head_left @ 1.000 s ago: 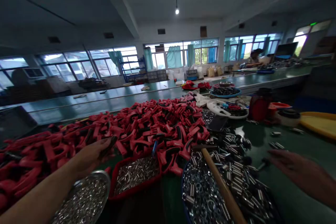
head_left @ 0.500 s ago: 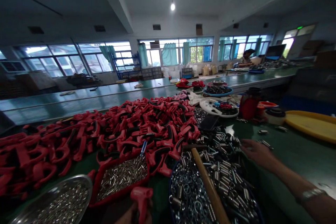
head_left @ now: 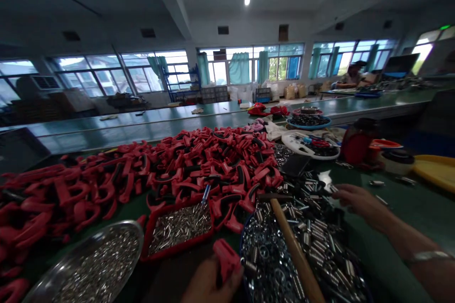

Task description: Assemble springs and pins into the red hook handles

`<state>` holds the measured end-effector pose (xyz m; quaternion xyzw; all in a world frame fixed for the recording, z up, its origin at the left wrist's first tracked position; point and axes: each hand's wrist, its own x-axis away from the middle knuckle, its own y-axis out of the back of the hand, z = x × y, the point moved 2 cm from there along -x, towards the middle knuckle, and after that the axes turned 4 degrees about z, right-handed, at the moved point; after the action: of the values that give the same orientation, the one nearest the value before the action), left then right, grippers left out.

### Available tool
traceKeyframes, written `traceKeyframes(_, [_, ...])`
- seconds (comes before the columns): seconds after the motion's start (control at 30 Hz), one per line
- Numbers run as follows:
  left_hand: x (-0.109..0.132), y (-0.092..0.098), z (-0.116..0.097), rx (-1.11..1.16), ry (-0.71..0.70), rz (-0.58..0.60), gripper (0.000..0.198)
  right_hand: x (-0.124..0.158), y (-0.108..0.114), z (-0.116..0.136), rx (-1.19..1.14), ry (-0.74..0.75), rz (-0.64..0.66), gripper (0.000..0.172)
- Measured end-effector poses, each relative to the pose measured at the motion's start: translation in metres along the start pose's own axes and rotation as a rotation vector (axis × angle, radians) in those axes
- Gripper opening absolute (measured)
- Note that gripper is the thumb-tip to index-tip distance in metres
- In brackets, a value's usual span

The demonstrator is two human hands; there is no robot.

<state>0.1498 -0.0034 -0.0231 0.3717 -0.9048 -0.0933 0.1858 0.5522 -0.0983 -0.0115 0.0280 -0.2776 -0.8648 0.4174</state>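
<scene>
My left hand [head_left: 209, 281] is closed around a red plastic handle [head_left: 226, 258], held upright low in the view in front of the red tray. My right hand [head_left: 359, 203] reaches over the right side of the bench with its fingers pinched together. A light sliver shows at its fingertips, too small to name. Close by are loose springs and metal pins [head_left: 313, 189]. Between the hands stands a blue-rimmed basin of springs [head_left: 320, 232] and metal rings [head_left: 265, 253], with a wooden-handled hammer [head_left: 293, 248] lying across it.
A heap of red handles [head_left: 213, 156] covers the bench's middle and left. A red tray [head_left: 177, 247] of pins and a steel bowl [head_left: 137, 255] of small parts stand before it. A white basin [head_left: 309, 151], a yellow tray [head_left: 432, 175] and a person [head_left: 350, 78] are further right.
My left hand has risen further into view with the red handle, which is now tilted. The right hand's fingers have drawn together. The whole view has shifted slightly left.
</scene>
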Motion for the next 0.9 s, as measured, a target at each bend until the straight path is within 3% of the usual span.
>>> traceKeyframes(0.1, [-0.019,-0.011,-0.014,-0.176,-0.116,0.013,0.031,0.038,-0.012,0.018,-0.254,0.029,0.074,0.025])
traceKeyframes(0.23, [-0.039,-0.024,-0.026,-0.403,-0.081,0.052,0.023,0.08,-0.035,0.034,-0.51,-0.006,0.2,0.035])
traceKeyframes(0.37, [-0.046,-0.029,-0.041,-0.599,-0.081,0.042,0.02,0.107,-0.059,0.035,-0.79,-0.013,0.309,0.028])
traceKeyframes(0.47, [-0.053,-0.033,-0.054,-0.701,-0.119,0.009,0.025,0.117,-0.071,0.031,-0.839,-0.047,0.34,0.029])
traceKeyframes(0.63, [-0.069,-0.039,-0.062,-0.811,-0.114,0.051,0.029,0.122,-0.076,0.029,-0.833,-0.14,0.213,0.041])
traceKeyframes(0.8, [-0.075,-0.025,-0.054,-0.749,-0.106,0.257,0.025,0.123,-0.076,0.028,-0.832,-0.129,0.217,0.036])
traceKeyframes(0.9, [-0.078,-0.016,-0.052,-0.734,-0.091,0.192,0.028,0.125,-0.077,0.024,-0.841,-0.146,0.219,0.038])
